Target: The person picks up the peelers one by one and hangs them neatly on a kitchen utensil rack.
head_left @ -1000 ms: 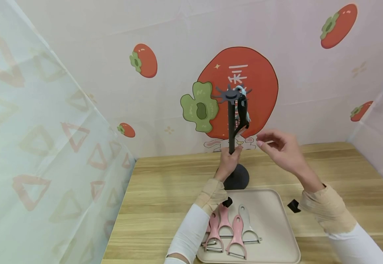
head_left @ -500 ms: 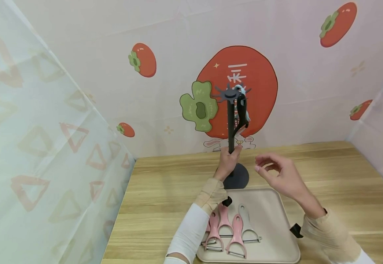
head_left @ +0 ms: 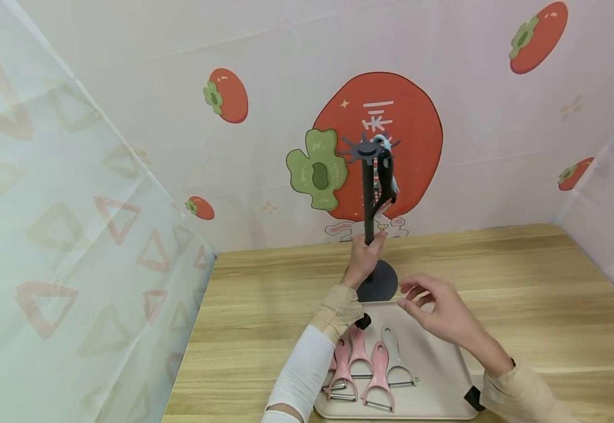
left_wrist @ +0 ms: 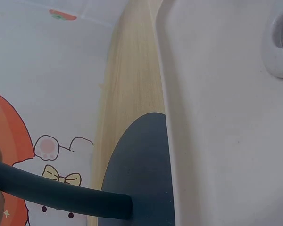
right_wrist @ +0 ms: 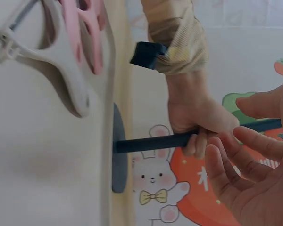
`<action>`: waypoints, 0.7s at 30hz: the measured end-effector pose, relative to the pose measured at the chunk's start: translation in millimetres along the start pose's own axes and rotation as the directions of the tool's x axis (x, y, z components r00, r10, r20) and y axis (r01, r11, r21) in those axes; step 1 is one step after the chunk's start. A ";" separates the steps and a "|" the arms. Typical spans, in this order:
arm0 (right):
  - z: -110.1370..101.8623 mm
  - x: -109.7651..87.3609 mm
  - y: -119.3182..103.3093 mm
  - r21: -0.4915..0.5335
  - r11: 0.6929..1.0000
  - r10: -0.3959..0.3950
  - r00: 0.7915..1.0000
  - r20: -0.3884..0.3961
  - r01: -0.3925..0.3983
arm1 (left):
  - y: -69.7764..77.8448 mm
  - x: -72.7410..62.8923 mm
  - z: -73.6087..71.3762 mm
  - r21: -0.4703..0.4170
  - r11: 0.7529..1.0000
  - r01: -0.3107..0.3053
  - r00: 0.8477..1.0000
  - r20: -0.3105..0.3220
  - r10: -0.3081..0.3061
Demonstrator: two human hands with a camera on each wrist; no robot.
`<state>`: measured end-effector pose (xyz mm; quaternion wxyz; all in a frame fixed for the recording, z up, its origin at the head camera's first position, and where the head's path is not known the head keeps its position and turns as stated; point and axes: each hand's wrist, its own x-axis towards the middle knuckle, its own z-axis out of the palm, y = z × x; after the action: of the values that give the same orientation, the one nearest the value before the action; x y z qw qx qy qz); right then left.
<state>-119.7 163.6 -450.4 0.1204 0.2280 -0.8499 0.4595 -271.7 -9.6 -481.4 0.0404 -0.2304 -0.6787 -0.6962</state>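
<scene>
The person's left hand (head_left: 363, 259) has its fingers wrapped round the pole (head_left: 368, 194) of a dark stand, while the right hand (head_left: 433, 308), to the right of that grip and nearer the body, holds nothing, a gap showing between thumb and curved fingers. Above the grip, a black peeler (head_left: 385, 174) hangs from the hooks (head_left: 359, 149), with a pale blue thing (head_left: 395, 183) behind it. Nearer the body than the grip lies the tray (head_left: 436, 379), with pink peelers (head_left: 379, 361) and a grey peeler (head_left: 391, 348) on it.

My worry is the stand: its load hangs to the right, so if the left hand slackened or tugged, it might lean and shed what it carries. The peelers in the tray lie close together too, so lifting one could drag its neighbour, and careless fingers could meet a blade. The black block (head_left: 474, 398) at the right wrist could knock the tray's edge.

Compared with a second ago, the right hand has dropped from beside the pole to over the tray's far part, whereas the left hand's hold looks unchanged
</scene>
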 end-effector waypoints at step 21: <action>43.5 -31.7 15.0 -0.002 0.995 0.098 0.930 0.355 -0.104 | -3.4 0.5 -0.5 -0.014 1.000 0.008 1.000 0.006 -0.008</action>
<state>-99.5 143.1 -498.3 -0.0603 0.2642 -0.8644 0.4235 -273.6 -9.7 -484.3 0.0338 -0.2302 -0.6748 -0.7004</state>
